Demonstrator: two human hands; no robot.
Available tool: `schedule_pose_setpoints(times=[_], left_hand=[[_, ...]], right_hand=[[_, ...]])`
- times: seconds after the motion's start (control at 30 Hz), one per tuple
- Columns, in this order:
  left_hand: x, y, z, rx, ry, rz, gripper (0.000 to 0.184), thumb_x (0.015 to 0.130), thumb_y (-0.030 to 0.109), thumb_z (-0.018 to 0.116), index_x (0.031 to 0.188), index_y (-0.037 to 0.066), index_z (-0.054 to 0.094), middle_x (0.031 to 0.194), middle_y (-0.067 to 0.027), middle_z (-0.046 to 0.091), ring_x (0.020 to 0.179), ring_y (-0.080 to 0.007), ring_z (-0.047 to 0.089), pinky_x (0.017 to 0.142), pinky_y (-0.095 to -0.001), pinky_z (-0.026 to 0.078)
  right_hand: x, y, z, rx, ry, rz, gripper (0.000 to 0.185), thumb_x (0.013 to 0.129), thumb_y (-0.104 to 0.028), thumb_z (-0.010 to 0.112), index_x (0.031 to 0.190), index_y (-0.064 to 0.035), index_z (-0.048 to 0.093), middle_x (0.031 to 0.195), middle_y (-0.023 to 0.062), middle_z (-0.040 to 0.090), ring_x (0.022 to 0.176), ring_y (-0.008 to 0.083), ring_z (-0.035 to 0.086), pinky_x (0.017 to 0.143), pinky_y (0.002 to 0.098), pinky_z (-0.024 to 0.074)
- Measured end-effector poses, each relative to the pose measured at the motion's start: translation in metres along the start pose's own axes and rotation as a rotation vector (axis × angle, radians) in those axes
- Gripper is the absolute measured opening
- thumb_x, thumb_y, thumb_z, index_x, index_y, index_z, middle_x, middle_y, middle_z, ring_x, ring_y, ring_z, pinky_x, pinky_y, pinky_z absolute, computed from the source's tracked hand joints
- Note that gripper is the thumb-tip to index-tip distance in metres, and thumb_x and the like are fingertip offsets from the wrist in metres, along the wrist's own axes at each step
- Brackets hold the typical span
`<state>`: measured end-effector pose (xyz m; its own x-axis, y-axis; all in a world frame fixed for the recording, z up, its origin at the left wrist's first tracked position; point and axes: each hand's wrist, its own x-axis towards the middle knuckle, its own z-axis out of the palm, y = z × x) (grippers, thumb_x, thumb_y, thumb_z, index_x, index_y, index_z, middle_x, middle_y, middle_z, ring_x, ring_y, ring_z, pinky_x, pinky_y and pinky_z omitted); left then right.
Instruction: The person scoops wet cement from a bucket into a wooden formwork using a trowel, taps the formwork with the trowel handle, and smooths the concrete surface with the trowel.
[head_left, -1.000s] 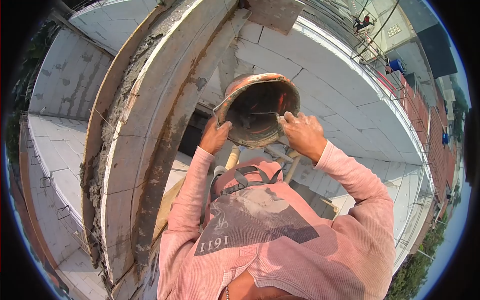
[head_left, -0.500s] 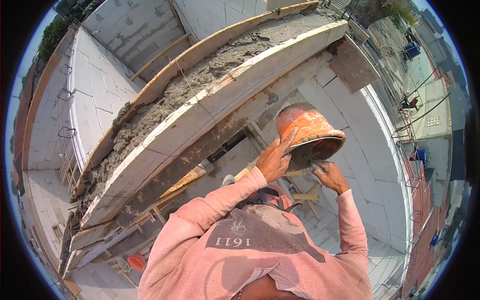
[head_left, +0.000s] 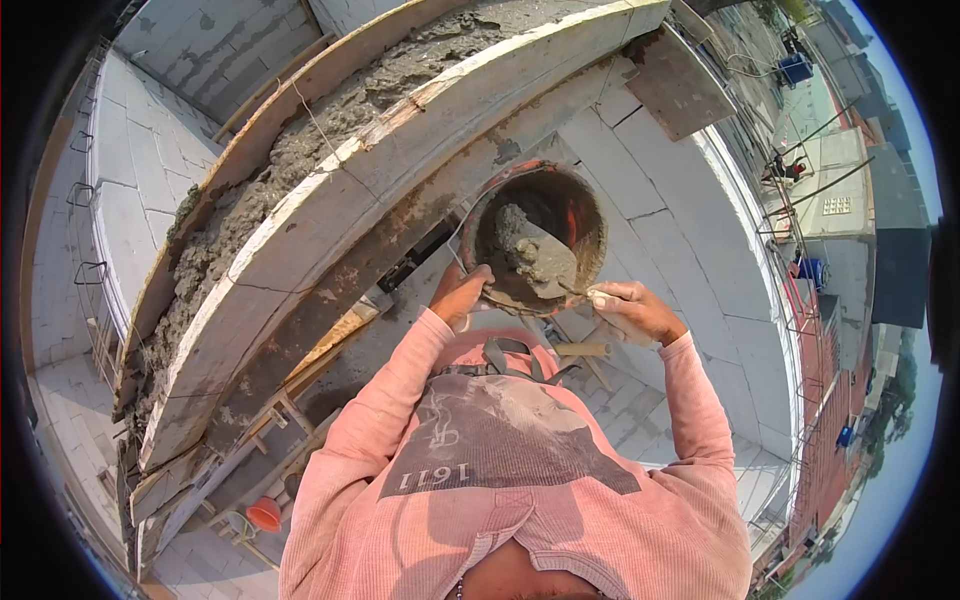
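An orange bucket (head_left: pixel 590 215) faces me with its mouth, its inner wall coated in grey cement. My left hand (head_left: pixel 462 297) is closed on the near left of its rim, beside the wire handle. My right hand (head_left: pixel 640 312) grips a trowel by its handle at the right of the bucket. The trowel blade (head_left: pixel 560 268) reaches into the bucket and carries a lump of wet concrete (head_left: pixel 522 240). Beyond the bucket, a long wooden form (head_left: pixel 330 195) runs diagonally, filled with rough wet concrete (head_left: pixel 300 150).
White block walls (head_left: pixel 680 260) stand at the right and upper left. A brown board (head_left: pixel 680 85) hangs at the form's far end. Far below, another orange bucket (head_left: pixel 263 514) sits at lower left, near timber props. Bent steel bars (head_left: pixel 90 272) stick out at left.
The bucket has swung from tipped away to mouth toward me, and sits further left. My left hand has shifted from its outer side to the rim. The trowel blade now shows, loaded with concrete.
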<state>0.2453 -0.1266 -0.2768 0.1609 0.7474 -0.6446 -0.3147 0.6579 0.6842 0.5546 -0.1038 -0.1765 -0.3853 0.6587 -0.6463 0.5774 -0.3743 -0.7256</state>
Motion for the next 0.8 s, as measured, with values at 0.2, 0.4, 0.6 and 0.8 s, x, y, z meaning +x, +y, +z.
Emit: schedule_pose_setpoints(times=[0.2, 0.4, 0.6, 0.8], left_hand=[[0.020, -0.044, -0.032, -0.005, -0.009, -0.023, 0.073, 0.085, 0.012, 0.061, 0.153, 0.016, 0.037, 0.119, -0.0064, 0.056, 0.095, -0.0171, 0.060, 0.083, -0.0338, 0.059], [0.032, -0.078, -0.040, 0.030, -0.058, 0.140, 0.095, 0.083, 0.006, 0.061, 0.165, 0.018, 0.015, 0.125, -0.0068, 0.057, 0.096, -0.0137, 0.059, 0.078, -0.0289, 0.055], [0.019, -0.073, -0.025, -0.130, 0.061, 0.210, 0.072, 0.085, 0.012, 0.062, 0.152, 0.009, 0.036, 0.111, -0.0084, 0.061, 0.089, -0.0163, 0.059, 0.079, -0.0321, 0.052], [0.009, -0.060, -0.017, -0.252, 0.138, 0.161, 0.066, 0.083, 0.019, 0.065, 0.144, 0.005, 0.045, 0.104, -0.0076, 0.060, 0.087, -0.0174, 0.058, 0.077, -0.0314, 0.051]], right_hand=[[-0.044, -0.067, -0.069, 0.233, -0.078, -0.020, 0.039, 0.093, -0.027, 0.069, 0.114, 0.0069, 0.068, 0.080, 0.0137, 0.065, 0.048, 0.0161, 0.057, 0.040, 0.0285, 0.0441], [-0.072, -0.236, -0.121, -0.132, 0.050, -0.298, 0.044, 0.093, -0.034, 0.065, 0.109, 0.0064, 0.068, 0.076, 0.0118, 0.065, 0.046, 0.0126, 0.056, 0.040, 0.0252, 0.0424], [-0.005, -0.355, -0.099, -1.065, 0.183, -0.756, 0.053, 0.091, -0.042, 0.071, 0.120, 0.0034, 0.068, 0.092, 0.0135, 0.071, 0.081, 0.0272, 0.069, 0.074, 0.0399, 0.0536], [0.044, -0.375, -0.092, -1.364, 0.204, -1.089, 0.040, 0.092, -0.031, 0.070, 0.121, -0.0041, 0.069, 0.108, 0.0133, 0.071, 0.096, 0.0346, 0.066, 0.086, 0.0425, 0.0521]])
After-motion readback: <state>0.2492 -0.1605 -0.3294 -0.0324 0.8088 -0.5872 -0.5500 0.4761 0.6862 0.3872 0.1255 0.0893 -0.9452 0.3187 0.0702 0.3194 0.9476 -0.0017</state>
